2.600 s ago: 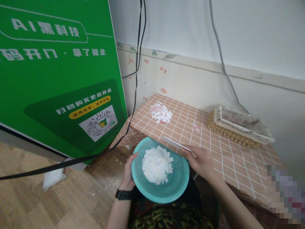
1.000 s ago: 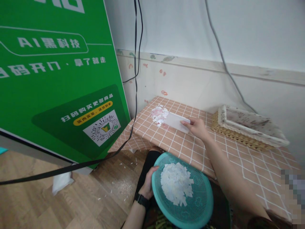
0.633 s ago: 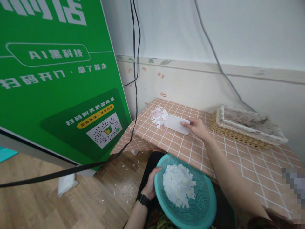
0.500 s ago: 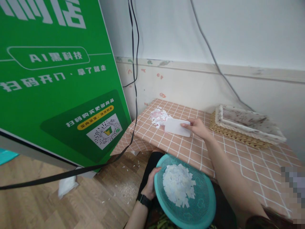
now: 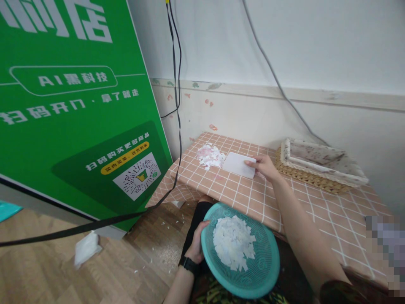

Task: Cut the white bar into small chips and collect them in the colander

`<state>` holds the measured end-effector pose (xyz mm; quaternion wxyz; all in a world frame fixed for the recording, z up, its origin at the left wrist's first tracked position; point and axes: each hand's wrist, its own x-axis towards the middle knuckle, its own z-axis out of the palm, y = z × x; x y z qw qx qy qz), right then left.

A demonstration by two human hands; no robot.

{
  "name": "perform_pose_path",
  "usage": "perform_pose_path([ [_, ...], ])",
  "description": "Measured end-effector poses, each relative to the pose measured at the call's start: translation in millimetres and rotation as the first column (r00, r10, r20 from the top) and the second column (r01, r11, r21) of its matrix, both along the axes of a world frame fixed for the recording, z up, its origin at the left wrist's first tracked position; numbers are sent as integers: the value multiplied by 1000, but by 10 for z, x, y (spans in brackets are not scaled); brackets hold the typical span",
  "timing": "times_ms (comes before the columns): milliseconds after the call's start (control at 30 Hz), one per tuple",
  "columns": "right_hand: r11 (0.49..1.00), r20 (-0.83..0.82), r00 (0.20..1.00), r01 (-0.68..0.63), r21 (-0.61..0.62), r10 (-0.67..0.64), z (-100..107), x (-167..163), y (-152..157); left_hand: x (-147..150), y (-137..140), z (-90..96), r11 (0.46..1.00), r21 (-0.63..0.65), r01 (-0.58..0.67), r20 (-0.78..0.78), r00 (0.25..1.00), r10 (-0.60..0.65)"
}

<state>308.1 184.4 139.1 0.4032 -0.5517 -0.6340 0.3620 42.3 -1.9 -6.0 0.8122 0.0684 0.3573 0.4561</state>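
My left hand [image 5: 198, 242] grips the left rim of a round teal plastic strainer basket [image 5: 267, 261], which is held below the table edge over my lap. A heap of small white paper scraps [image 5: 234, 242] lies inside it. Out over the table, my right hand [image 5: 264, 166] pinches the right end of a flat white rectangular card [image 5: 238, 164], thumb on top and fingers partly hidden. Just left of the card, a pile of white and pinkish paper scraps [image 5: 210, 155] rests on the checked tablecloth [image 5: 249, 198].
A wicker basket with a floral cloth lining [image 5: 319, 166] stands on the table by the wall. At left rises a green cabinet [image 5: 72, 126], with a black strap [image 5: 91, 226] crossing in front. A white plastic bag [image 5: 87, 249] and stray bits lie on the floor.
The card now lies flatter on the tablecloth, slightly farther back and to the right of the scrap pile. My left hand keeps its hold on the strainer basket.
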Motion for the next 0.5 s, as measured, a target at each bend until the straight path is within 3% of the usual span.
perform_pose_path([
  [200, 996, 28, 997, -72, 46, 70, 10, -162, -57, -50, -11, -35, 1000, 13, -21, -14, 1000, 21],
  [367, 984, 32, 983, -179, -4, 179, 22, -186, -74, -80, -12, -67, 999, 25, -22, 5, 1000, 22],
  [500, 976, 173, 973, -174, 134, 150, 150, -331, -185, -83, -9, -68, 1000, 18, -23, 9, 1000, 23],
])
